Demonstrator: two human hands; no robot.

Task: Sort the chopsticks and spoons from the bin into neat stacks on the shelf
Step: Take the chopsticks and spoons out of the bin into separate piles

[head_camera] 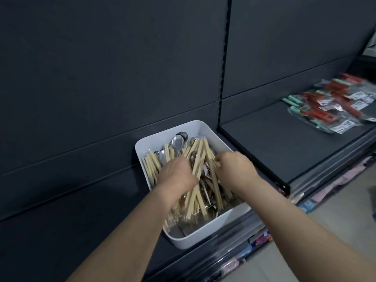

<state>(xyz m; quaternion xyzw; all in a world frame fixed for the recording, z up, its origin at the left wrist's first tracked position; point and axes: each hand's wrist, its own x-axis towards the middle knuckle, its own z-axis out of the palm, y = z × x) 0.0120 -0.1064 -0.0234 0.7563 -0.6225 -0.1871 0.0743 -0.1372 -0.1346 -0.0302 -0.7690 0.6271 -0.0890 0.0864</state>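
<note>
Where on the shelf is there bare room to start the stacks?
Bare dark shelf lies between the white plastic bin and the red-and-green packaged utensils. The bin is crowded: both hands, left and right, are among the chopsticks.

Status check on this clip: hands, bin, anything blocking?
Left hand and right hand both down in the white bin, closed among loose chopsticks. Spoons still mixed in. Nothing stacked yet. Packaged utensils far right, clear of work.

Matt white plastic bin (211,233), pale wooden chopsticks (201,155), glossy metal spoons (177,141).
</note>
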